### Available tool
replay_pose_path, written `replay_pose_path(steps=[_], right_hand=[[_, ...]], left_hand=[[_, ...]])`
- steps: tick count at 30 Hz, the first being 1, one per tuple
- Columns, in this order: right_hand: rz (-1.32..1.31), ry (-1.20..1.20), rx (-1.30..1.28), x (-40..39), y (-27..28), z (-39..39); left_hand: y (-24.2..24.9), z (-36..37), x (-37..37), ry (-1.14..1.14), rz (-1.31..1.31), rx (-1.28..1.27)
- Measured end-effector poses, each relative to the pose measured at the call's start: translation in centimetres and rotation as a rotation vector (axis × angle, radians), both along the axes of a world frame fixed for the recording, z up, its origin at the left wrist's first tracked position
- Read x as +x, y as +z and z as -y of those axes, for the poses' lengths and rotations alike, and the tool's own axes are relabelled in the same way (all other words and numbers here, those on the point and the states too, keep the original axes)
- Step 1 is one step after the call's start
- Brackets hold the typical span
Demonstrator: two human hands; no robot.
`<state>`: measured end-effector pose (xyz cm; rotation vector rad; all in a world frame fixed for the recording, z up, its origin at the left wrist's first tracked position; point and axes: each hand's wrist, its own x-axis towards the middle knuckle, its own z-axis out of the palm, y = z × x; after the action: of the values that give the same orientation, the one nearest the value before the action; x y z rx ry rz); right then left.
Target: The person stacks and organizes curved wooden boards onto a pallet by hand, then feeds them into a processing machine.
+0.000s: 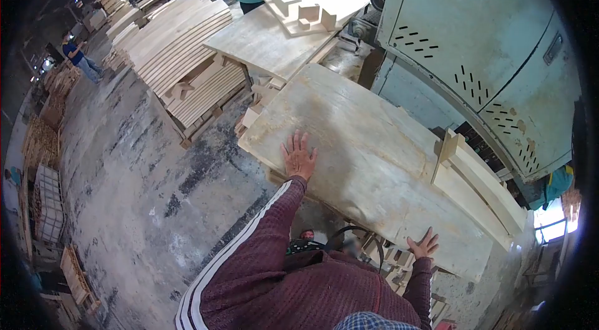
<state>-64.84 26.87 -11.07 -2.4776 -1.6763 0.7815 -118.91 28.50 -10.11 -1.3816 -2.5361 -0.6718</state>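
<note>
Greyish-tan tabletop point(374, 149), white-striped maroon sleeve point(265, 224), pale green cabinet point(480, 30)

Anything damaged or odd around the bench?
Mostly wear. The worktop under the left hand and right hand has uneven brownish stains. The green cabinet beside it shows discoloured patches near its lower slots, possibly chipped paint. Dark blotches mark the floor; can't tell whether they're spills.

Woodworking workshop, as evidenced by stacked pale boards point(178, 33), a wood-strewn worktable point(374, 149), a green metal cabinet point(474, 24) with vent slots, timber piles point(42, 146) and a scuffed grey floor point(137, 193).
</note>
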Motion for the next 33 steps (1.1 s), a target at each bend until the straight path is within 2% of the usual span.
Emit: replay_pose_path(steps=[5,8,10,14,15,17,18,20,21,22,24,26,28,30,32,33], right_hand=[[0.034,0.011,-0.021,-1.0,1.5,-0.1],[0.061,0.052,0.000,-0.3,0.5,0.0],[0.076,0.042,-0.031,-0.7,0.7,0.2],[0.071,-0.002,-0.087,-3.5,3.7,0.2],[0.051,-0.002,-0.078,-3.8,4.0,0.4],[0.036,-0.026,-0.073,-4.2,4.1,0.2],[0.019,-0.020,-0.059,-4.3,3.9,0.4],[0.017,-0.029,-0.055,-4.5,3.1,0.0],[0.019,-0.027,-0.076,-5.1,3.7,-0.1],[0.020,-0.025,-0.097,-5.7,4.4,-0.3],[0.018,-0.006,-0.057,-5.8,4.0,-0.6],[0.087,0.023,-0.072,-6.6,4.4,-0.5],[0.118,0.026,-0.042,-7.3,4.1,-0.3],[0.020,-0.037,0.043,-7.4,3.6,-0.6],[-0.189,-0.075,0.129,-7.0,3.7,-1.1],[-0.291,-0.079,0.254,-6.2,3.0,-0.6]], left_hand=[[0.5,0.1,0.2,-0.007,0.012,0.040],[1.4,-0.3,0.5,-0.056,0.030,0.103],[3.7,-2.7,0.4,-0.172,0.089,0.265],[11.2,-12.5,1.1,-0.311,0.009,0.496],[11.9,-14.8,1.1,-0.347,0.022,0.484],[12.5,-18.7,0.8,-0.516,0.232,0.230],[12.0,-20.0,1.2,-0.557,0.243,0.209],[9.9,-22.0,2.1,-0.716,0.470,-0.025],[8.6,-22.2,2.9,-0.692,0.410,0.014],[7.5,-22.1,3.6,-0.669,0.352,0.054],[6.8,-20.5,4.0,-0.773,0.190,0.064],[8.6,-16.6,5.2,-0.729,0.331,0.101],[10.2,-12.4,5.8,-0.745,0.401,0.006],[10.1,-8.7,7.1,-0.716,0.292,-0.024],[10.8,-5.8,9.6,-0.773,0.301,-0.057],[10.2,-5.2,11.1,-0.855,0.307,-0.094]])
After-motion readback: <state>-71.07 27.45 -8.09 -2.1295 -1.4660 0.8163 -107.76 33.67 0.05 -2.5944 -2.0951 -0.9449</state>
